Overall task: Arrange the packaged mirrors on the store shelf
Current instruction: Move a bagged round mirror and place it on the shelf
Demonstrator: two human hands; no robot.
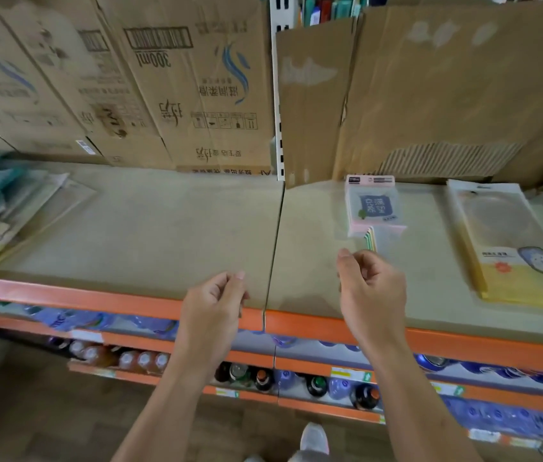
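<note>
Your left grip (213, 305) hangs over the orange front rail (97, 300) of the shelf (163, 221), fingers loosely curled with nothing in them. Your right grip (372, 285) hovers just short of the pink mirror stack (375, 208), which lies flat at 12 o'clock from it. Its thumb and forefinger are drawn together, but blur and the clear wrapping keep me from telling whether they pinch a sleeve edge or nothing. The yellow mirror stack (513, 248) lies at 2 o'clock from that grip, well apart from the pink one.

Watch the near end of the pink stack: several coloured edges (371, 238) are fanned out toward you, so the packs are probably sliding on their slick wrappers. If you lift by 1 corner, I'd expect the lower packs to skate toward the rail and fall onto the bottles (263, 378) below, and a mirror would likely crack. Drag a pack to 9 o'clock and it could catch on the seam (275, 235) between the 2 shelf boards. The yellow stack's near corner sits close to the front edge, so a passing forearm could knock it off
</note>
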